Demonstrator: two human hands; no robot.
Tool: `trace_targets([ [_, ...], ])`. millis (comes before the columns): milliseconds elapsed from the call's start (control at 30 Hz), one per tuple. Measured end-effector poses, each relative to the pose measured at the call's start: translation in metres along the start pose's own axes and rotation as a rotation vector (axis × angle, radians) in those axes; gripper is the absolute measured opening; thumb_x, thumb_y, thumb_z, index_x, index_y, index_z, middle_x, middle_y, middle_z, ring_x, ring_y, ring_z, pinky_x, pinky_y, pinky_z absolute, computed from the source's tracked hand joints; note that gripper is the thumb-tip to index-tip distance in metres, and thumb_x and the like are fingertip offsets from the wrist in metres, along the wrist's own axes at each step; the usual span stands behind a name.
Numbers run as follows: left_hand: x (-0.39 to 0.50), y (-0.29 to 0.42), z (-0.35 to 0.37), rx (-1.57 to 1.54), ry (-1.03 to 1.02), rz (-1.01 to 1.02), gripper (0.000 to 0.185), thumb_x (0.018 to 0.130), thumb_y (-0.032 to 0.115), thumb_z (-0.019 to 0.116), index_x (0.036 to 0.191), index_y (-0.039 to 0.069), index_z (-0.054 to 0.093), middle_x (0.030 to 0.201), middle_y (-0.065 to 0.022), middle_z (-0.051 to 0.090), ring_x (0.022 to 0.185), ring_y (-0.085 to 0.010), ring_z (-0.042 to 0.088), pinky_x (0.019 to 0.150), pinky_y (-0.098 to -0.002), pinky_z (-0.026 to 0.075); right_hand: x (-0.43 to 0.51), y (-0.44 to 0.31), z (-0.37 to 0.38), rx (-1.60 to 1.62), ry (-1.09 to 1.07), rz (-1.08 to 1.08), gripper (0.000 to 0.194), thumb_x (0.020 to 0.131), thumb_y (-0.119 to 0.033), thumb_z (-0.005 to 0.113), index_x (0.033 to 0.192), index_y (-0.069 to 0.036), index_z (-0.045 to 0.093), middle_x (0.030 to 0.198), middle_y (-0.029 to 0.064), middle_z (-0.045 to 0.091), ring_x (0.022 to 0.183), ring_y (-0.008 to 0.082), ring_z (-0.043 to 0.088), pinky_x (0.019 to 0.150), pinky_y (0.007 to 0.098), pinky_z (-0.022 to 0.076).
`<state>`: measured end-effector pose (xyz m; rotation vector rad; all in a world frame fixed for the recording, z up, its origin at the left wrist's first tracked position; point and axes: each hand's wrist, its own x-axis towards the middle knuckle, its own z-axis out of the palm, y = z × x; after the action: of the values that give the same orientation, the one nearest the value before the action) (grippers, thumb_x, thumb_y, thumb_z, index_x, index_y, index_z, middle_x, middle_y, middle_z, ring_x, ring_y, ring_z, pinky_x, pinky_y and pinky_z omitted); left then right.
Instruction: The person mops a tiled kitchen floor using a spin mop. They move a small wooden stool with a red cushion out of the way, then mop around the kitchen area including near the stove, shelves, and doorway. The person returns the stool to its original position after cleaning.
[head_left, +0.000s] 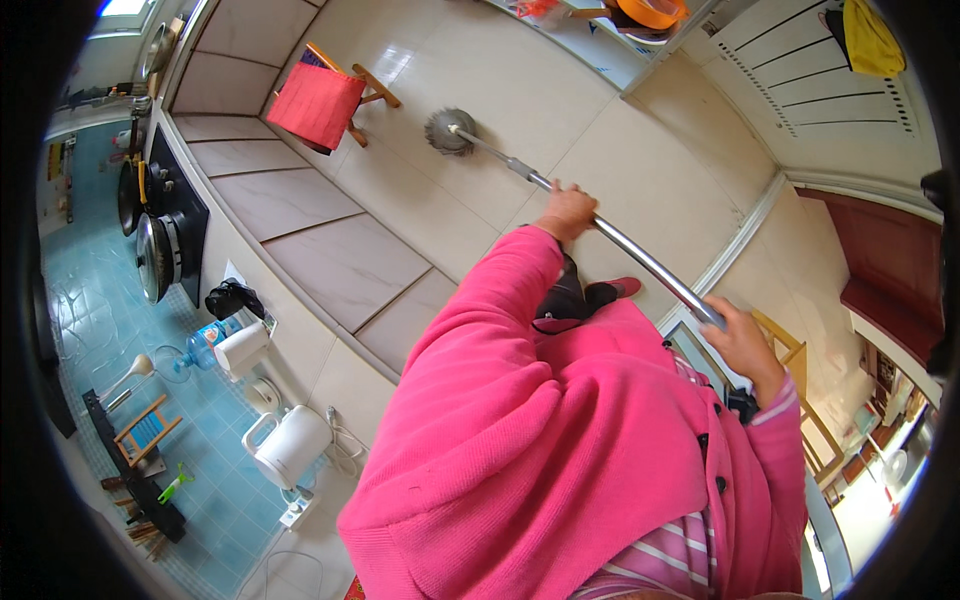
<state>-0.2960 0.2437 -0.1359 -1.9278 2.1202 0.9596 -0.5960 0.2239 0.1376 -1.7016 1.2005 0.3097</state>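
A mop with a round grey head (451, 131) and a metal handle (649, 262) slants across the middle of the view. Its head rests on the tiled floor (480, 191). My left hand (571, 214) is wrapped around the handle partway along. Near the handle's top end, my right hand (739, 337) grips it from the side. Below the handle, a dark shoe with a reddish edge (619, 287) shows partly, mostly hidden by my pink sleeve and cardigan.
A wooden stool with a red cloth (319, 105) stands by the cabinets (345, 262), left of the mop head. The counter holds a white kettle (289, 446), and pans (154, 259) on a stove. A shelf unit (585, 52) stands at the top; a wooden chair (802, 390) is at the right.
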Motion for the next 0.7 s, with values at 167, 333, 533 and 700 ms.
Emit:
trace_targets([
  [167, -0.025, -0.095, -0.010, 0.000, 0.337, -0.284, 0.031, 0.073, 0.022, 0.078, 0.096, 0.014, 0.061, 0.107, -0.0032, 0.063, 0.118, -0.0268, 0.054, 0.100, -0.0656, 0.037, 0.083, -0.056, 0.045, -0.035, -0.034, -0.250, 0.034, 0.086, -0.017, 0.061, 0.116, -0.002, 0.052, 0.075, 0.0257, 0.061, 0.071, 0.0449, 0.061, 0.064, 0.0480, 0.0475],
  [333, -0.036, -0.140, -0.017, -0.219, 0.258, -0.435, 0.028, 0.076, 0.022, 0.078, 0.098, 0.013, 0.064, 0.114, -0.0017, 0.061, 0.125, -0.0258, 0.048, 0.101, -0.0698, 0.036, 0.119, -0.098, 0.078, -0.127, -0.093, -0.248, 0.032, 0.088, -0.017, 0.058, 0.112, 0.000, 0.048, 0.075, 0.0276, 0.062, 0.072, 0.0466, 0.061, 0.067, 0.0523, 0.0476],
  [533, -0.027, -0.113, 0.014, -0.066, -0.012, -0.331, 0.033, 0.076, 0.031, 0.077, 0.103, 0.017, 0.066, 0.119, -0.0015, 0.061, 0.125, -0.0296, 0.049, 0.096, -0.0746, 0.035, 0.089, -0.081, 0.063, -0.134, -0.145, -0.204, 0.029, 0.088, -0.015, 0.053, 0.111, 0.000, 0.045, 0.075, 0.0278, 0.062, 0.073, 0.0487, 0.060, 0.067, 0.0548, 0.0471],
  [700, 0.013, -0.016, 0.019, -0.047, -0.318, -0.029, 0.033, 0.083, 0.041, 0.071, 0.106, 0.018, 0.073, 0.114, -0.0088, 0.068, 0.122, -0.0332, 0.055, 0.102, -0.0736, 0.030, 0.015, -0.035, 0.001, -0.119, -0.116, -0.028, 0.031, 0.087, -0.017, 0.055, 0.115, -0.005, 0.050, 0.080, 0.0272, 0.061, 0.076, 0.0481, 0.060, 0.067, 0.0544, 0.0450],
])
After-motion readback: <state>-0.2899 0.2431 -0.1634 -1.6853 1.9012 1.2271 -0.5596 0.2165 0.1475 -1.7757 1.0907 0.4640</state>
